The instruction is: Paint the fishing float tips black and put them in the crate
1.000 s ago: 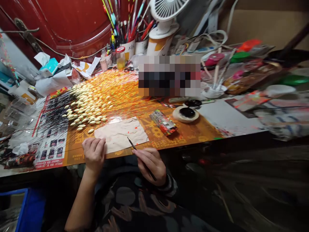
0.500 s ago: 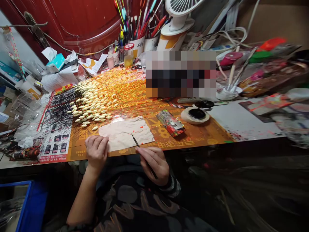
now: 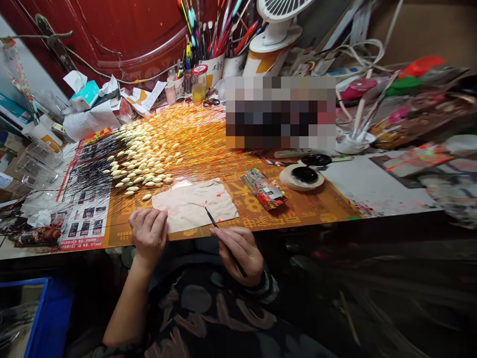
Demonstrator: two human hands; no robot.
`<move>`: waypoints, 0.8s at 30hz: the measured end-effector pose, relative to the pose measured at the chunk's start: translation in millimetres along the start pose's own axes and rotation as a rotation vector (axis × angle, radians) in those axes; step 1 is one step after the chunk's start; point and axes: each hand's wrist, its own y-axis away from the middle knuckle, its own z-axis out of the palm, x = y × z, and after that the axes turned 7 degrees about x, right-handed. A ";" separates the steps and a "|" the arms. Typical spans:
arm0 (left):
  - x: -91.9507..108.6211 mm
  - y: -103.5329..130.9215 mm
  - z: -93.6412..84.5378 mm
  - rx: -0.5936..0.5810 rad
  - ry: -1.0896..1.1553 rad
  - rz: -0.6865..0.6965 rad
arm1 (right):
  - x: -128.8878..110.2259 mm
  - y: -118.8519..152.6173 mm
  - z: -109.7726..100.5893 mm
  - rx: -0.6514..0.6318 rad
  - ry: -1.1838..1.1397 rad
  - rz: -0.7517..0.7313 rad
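My right hand [image 3: 240, 253] grips a thin dark paintbrush [image 3: 213, 219] between thumb and fingers. Its tip points up and left, over a pale cloth [image 3: 190, 206] marked with small orange spots. At the cloth's left corner, my left hand [image 3: 149, 228] rests on the table edge with its fingers curled and pressed together. Whatever those fingers may hold is hidden. Beyond the cloth lie many fishing floats [image 3: 143, 159] side by side, with cream bodies, dark thin stems to the left and orange-yellow tips to the right.
Right of the cloth sit a paint-smeared block [image 3: 264, 190] and an open pot of black paint [image 3: 303, 175]. Farther back stand a white fan [image 3: 279, 32], cups of brushes [image 3: 214, 69] and a jar with a red lid [image 3: 199, 84]. A blue bin [image 3: 48, 308] is low at left.
My right hand and the paintbrush have shifted very slightly to the right. The left hand stays nearly in place, and the floats and cloth lie as before.
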 end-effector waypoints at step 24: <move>41.6 -28.4 28.7 0.021 -0.002 0.115 | 0.0 -3.7 -1.6 -0.018 0.006 -0.032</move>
